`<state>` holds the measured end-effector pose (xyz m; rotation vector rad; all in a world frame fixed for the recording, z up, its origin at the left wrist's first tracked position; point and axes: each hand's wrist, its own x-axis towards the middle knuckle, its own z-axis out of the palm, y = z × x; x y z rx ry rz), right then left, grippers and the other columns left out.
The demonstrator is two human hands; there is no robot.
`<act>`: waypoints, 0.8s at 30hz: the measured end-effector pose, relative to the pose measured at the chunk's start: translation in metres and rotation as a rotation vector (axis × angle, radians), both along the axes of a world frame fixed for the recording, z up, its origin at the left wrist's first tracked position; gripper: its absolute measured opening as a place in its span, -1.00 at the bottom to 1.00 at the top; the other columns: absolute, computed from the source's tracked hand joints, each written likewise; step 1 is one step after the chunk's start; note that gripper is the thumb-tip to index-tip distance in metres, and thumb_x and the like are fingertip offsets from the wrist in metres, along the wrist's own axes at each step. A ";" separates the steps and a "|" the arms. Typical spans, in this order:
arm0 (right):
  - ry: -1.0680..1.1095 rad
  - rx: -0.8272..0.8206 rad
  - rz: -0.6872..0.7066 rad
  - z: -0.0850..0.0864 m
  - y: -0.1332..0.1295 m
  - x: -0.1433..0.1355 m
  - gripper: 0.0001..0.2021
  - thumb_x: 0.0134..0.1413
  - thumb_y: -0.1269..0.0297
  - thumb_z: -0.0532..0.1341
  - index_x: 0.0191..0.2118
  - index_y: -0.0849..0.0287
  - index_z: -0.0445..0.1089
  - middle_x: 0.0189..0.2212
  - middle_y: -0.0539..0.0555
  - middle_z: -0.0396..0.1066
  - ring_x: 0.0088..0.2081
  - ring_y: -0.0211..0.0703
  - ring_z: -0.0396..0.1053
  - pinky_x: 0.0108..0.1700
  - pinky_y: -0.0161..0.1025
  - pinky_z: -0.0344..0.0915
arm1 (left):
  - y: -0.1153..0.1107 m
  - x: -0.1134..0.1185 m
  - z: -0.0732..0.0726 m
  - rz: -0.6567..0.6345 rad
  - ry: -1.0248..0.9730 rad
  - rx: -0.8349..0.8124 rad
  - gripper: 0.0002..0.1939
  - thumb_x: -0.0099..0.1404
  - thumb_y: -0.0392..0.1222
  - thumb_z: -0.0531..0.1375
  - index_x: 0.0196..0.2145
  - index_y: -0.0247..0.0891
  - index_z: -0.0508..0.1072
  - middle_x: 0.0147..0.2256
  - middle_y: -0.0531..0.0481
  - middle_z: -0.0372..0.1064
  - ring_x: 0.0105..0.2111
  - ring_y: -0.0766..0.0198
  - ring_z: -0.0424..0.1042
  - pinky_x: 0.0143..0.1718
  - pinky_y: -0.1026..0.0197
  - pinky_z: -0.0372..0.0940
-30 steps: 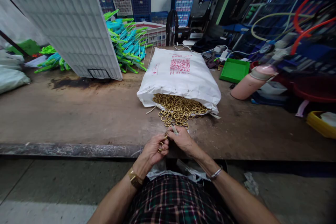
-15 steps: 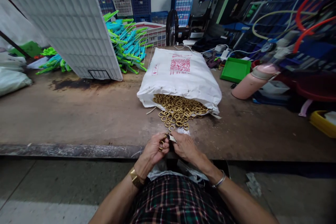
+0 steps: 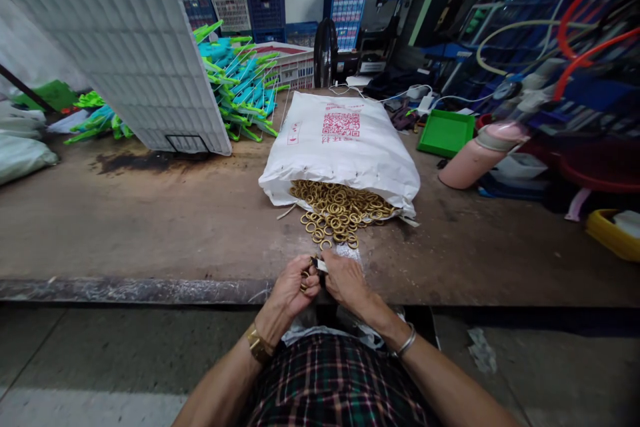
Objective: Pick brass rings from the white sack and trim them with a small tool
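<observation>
My left hand (image 3: 289, 292) is closed around brass-coloured rings (image 3: 304, 281) at the table's front edge, with one ring showing between the fingers. My right hand (image 3: 347, 285) pinches a small flat tool (image 3: 321, 266), whitish with a dark end, whose kind I cannot make out. Its dark end meets the left fingertips, where another ring partly shows. Just beyond both hands, loose rings (image 3: 340, 208) spill from the mouth of a white woven sack (image 3: 370, 157) with red print.
Left of the sack stands a white ribbed panel (image 3: 150, 67), with green and blue clamps (image 3: 240, 90) behind it. To the right are a green tray (image 3: 447, 133), a pink bottle (image 3: 465, 163) and a yellow bin (image 3: 613, 233). The wooden table (image 3: 150, 227) ends just before my body.
Both hands shift very slightly left in the view, as does the whole scene. The tool's pale part tilts a little between the fingers. The ring pile stays as it was.
</observation>
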<state>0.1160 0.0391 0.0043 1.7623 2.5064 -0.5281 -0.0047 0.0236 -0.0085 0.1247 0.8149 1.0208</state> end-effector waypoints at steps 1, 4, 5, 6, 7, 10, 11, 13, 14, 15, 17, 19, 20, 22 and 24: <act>-0.007 0.001 -0.002 0.000 0.000 -0.002 -0.75 -0.01 0.47 0.00 -0.16 0.23 0.25 -0.33 0.18 0.45 -0.33 -0.11 0.39 -0.40 -0.29 0.04 | 0.000 -0.001 0.000 0.007 -0.010 -0.008 -0.75 0.04 -0.28 0.20 -0.54 -0.28 0.12 -0.69 0.21 0.08 -0.79 0.59 -0.05 -0.77 0.48 -0.23; -0.010 0.015 -0.012 -0.001 -0.001 -0.008 -0.78 0.05 0.45 -0.02 -0.17 0.22 0.25 -0.33 0.19 0.45 -0.33 -0.10 0.40 -0.41 -0.29 0.04 | -0.001 -0.004 0.000 0.022 -0.037 -0.045 -0.77 0.06 -0.31 0.18 -0.54 -0.29 0.12 -0.69 0.20 0.07 -0.79 0.60 -0.06 -0.77 0.48 -0.22; -0.006 0.022 -0.016 -0.001 -0.001 -0.011 -0.78 0.06 0.44 -0.02 -0.17 0.22 0.25 -0.33 0.19 0.45 -0.33 -0.10 0.40 -0.42 -0.29 0.04 | -0.002 -0.005 0.000 0.026 -0.038 -0.057 -0.77 0.06 -0.31 0.18 -0.54 -0.28 0.11 -0.69 0.20 0.07 -0.79 0.60 -0.07 -0.77 0.49 -0.23; -0.002 0.028 -0.020 -0.002 -0.001 -0.012 -0.78 0.06 0.44 -0.03 -0.18 0.22 0.25 -0.33 0.19 0.45 -0.34 -0.10 0.40 -0.42 -0.28 0.05 | -0.002 -0.006 0.001 0.031 -0.039 -0.066 -0.76 0.07 -0.31 0.17 -0.54 -0.28 0.10 -0.69 0.20 0.07 -0.80 0.61 -0.08 -0.77 0.49 -0.23; 0.000 0.030 -0.027 -0.002 -0.001 -0.014 -0.78 0.07 0.45 -0.03 -0.18 0.22 0.26 -0.33 0.19 0.45 -0.34 -0.10 0.40 -0.42 -0.28 0.05 | -0.004 -0.008 0.002 0.033 -0.041 -0.065 -0.75 0.07 -0.31 0.17 -0.54 -0.28 0.09 -0.69 0.20 0.06 -0.80 0.61 -0.08 -0.77 0.49 -0.23; -0.012 0.027 -0.070 -0.002 0.004 -0.014 -0.76 0.04 0.49 -0.03 -0.18 0.23 0.26 -0.36 0.20 0.45 -0.36 -0.11 0.40 -0.42 -0.28 0.05 | -0.011 -0.013 0.007 0.006 -0.057 -0.015 -0.75 0.05 -0.30 0.19 -0.51 -0.27 0.10 -0.68 0.20 0.08 -0.79 0.60 -0.07 -0.78 0.49 -0.23; -0.015 0.030 -0.085 -0.002 0.006 -0.013 -0.76 0.04 0.49 -0.03 -0.18 0.24 0.26 -0.38 0.20 0.45 -0.36 -0.11 0.40 -0.42 -0.29 0.04 | -0.015 -0.015 0.009 -0.007 -0.061 0.011 -0.75 0.05 -0.29 0.20 -0.49 -0.26 0.12 -0.67 0.21 0.08 -0.79 0.59 -0.06 -0.78 0.49 -0.22; -0.003 0.054 -0.099 -0.003 0.012 -0.011 -0.77 0.04 0.48 -0.02 -0.18 0.24 0.26 -0.38 0.19 0.45 -0.37 -0.13 0.39 -0.42 -0.30 0.04 | -0.022 -0.018 0.011 -0.024 -0.054 0.053 -0.76 0.05 -0.26 0.21 -0.45 -0.25 0.15 -0.67 0.21 0.08 -0.79 0.58 -0.05 -0.78 0.48 -0.21; 0.009 0.075 -0.101 -0.004 0.016 -0.009 -0.78 0.04 0.47 -0.02 -0.19 0.24 0.26 -0.38 0.18 0.44 -0.37 -0.14 0.39 -0.42 -0.30 0.03 | -0.024 -0.020 0.012 -0.027 -0.042 0.067 -0.77 0.05 -0.24 0.22 -0.43 -0.25 0.17 -0.67 0.22 0.08 -0.79 0.57 -0.04 -0.78 0.48 -0.19; 0.021 0.099 -0.102 -0.005 0.019 -0.009 -0.79 0.05 0.45 -0.01 -0.19 0.23 0.26 -0.38 0.17 0.44 -0.37 -0.15 0.39 -0.41 -0.30 0.03 | -0.027 -0.021 0.012 -0.028 -0.027 0.073 -0.77 0.06 -0.23 0.22 -0.41 -0.25 0.18 -0.67 0.21 0.09 -0.79 0.56 -0.02 -0.78 0.47 -0.18; 0.040 0.163 -0.113 -0.006 0.026 -0.010 -0.81 0.05 0.44 -0.01 -0.20 0.21 0.25 -0.37 0.14 0.43 -0.35 -0.16 0.38 -0.40 -0.31 0.05 | -0.029 -0.024 0.012 -0.031 -0.003 0.074 -0.78 0.06 -0.23 0.21 -0.36 -0.24 0.21 -0.67 0.20 0.12 -0.78 0.54 0.03 -0.77 0.47 -0.14; 0.039 0.223 -0.121 -0.006 0.034 -0.014 -0.81 0.05 0.42 0.00 -0.19 0.19 0.24 -0.32 0.12 0.42 -0.32 -0.16 0.37 -0.37 -0.31 0.07 | -0.029 -0.027 0.011 -0.033 -0.004 0.069 -0.78 0.06 -0.25 0.21 -0.32 -0.24 0.25 -0.65 0.17 0.16 -0.76 0.51 0.08 -0.76 0.46 -0.10; 0.030 0.245 -0.121 -0.006 0.038 -0.017 -0.81 0.06 0.40 0.01 -0.18 0.17 0.23 -0.29 0.12 0.41 -0.30 -0.16 0.37 -0.35 -0.30 0.09 | -0.029 -0.029 0.010 -0.032 -0.014 0.070 -0.78 0.07 -0.26 0.20 -0.30 -0.25 0.27 -0.63 0.15 0.19 -0.74 0.50 0.11 -0.75 0.46 -0.08; -0.002 0.263 -0.120 -0.005 0.045 -0.024 -0.80 0.08 0.35 0.01 -0.16 0.16 0.23 -0.23 0.14 0.39 -0.26 -0.14 0.36 -0.31 -0.28 0.12 | -0.028 -0.032 0.009 -0.027 -0.049 0.071 -0.80 0.06 -0.29 0.19 -0.30 -0.29 0.30 -0.57 0.08 0.25 -0.68 0.47 0.19 -0.74 0.46 -0.05; -0.036 0.254 -0.108 -0.004 0.051 -0.030 -0.79 0.09 0.31 0.02 -0.14 0.15 0.24 -0.20 0.15 0.38 -0.26 -0.11 0.36 -0.30 -0.25 0.15 | -0.027 -0.035 0.008 -0.009 -0.082 0.062 -0.82 0.06 -0.30 0.18 -0.31 -0.33 0.34 -0.49 -0.01 0.32 -0.61 0.42 0.27 -0.72 0.45 0.00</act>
